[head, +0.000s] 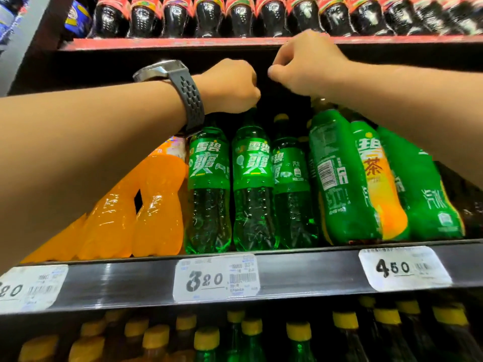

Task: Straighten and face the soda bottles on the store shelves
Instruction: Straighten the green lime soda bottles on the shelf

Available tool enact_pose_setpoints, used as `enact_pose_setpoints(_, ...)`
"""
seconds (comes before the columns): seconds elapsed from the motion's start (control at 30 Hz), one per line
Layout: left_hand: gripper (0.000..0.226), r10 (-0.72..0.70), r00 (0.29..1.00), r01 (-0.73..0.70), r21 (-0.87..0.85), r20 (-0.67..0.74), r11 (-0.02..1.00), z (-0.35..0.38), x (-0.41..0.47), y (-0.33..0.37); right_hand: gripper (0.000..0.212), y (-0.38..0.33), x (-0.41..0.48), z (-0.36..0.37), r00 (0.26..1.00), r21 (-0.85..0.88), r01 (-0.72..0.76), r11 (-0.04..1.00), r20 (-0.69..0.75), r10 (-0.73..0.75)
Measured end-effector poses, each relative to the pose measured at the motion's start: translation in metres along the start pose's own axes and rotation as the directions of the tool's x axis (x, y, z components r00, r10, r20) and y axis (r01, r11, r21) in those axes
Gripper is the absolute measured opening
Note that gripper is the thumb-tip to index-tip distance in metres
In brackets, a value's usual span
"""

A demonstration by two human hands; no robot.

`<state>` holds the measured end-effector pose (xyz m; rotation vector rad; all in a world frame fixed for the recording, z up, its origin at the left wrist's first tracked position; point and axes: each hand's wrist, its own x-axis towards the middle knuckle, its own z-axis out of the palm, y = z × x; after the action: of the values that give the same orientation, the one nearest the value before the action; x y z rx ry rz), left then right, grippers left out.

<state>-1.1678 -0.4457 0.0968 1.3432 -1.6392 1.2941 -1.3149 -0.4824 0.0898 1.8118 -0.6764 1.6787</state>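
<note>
As both forearms reach up across the view, the middle shelf point(313, 273) takes up most of the frame, its dark front rail running edge to edge. On it, orange bottles point(156, 205) sit at the left, then green soda bottles point(209, 194) stand in a row to the right. The top shelf point(183, 43) above carries a rank of dark cola bottles point(209, 17) with red labels, and under the rail sit yellow-capped bottles point(299, 333). Along the greens, the first two face front with labels square on, while the third green bottle point(291, 194) is turned partly aside. Just right of it, the barcode-out bottle point(337, 178) tilts with its top leaning left and its back label showing, pressed against a green-and-orange tea bottle point(376, 178). The left hand point(230, 86) is on top of the second green bottle point(252, 194), fingers curled down over its neck, the cap hidden under the fist. The right hand point(305, 66) sits just beside it, fingers curled tight onto the top of the barcode-out bottle, whose cap can't be seen either. A watch point(167, 71) on a perforated dark strap rides the left wrist. On the rail are white price tags: the 3.20 tag point(215, 278) in the centre and the 4.50 tag point(403, 267) at the right.
</note>
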Motion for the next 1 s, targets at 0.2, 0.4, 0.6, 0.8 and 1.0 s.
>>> enact_pose_setpoints(0.2,0.035,0.015,0.99,-0.024,0.065,0.137,0.998,0.021,0.018,0.034,0.032,0.033,-0.005,-0.024,0.988,-0.306,0.08,0.949,0.15,-0.035)
enact_pose_setpoints(0.4,0.022,-0.041,0.964,0.012,0.11,0.262,0.994,0.037,0.037,0.044,0.059,0.051,-0.012,-0.029,0.952,-0.399,0.105,0.911,0.304,0.023)
enact_pose_setpoints(0.6,0.031,-0.144,0.935,0.128,0.07,0.324,0.989,0.03,0.044,0.05,0.04,0.059,-0.013,-0.033,0.939,-0.296,0.076,0.952,0.341,0.031)
enact_pose_setpoints(0.8,0.031,-0.152,0.904,0.098,0.152,0.4,0.983,0.028,0.041,0.068,0.033,0.061,-0.013,-0.029,0.92,-0.172,-0.072,0.983,0.37,0.132)
enact_pose_setpoints(1.0,0.03,-0.13,0.903,0.068,0.163,0.41,0.984,0.035,0.046,0.073,0.031,0.067,-0.012,-0.02,0.919,-0.015,-0.184,0.983,0.351,0.177)
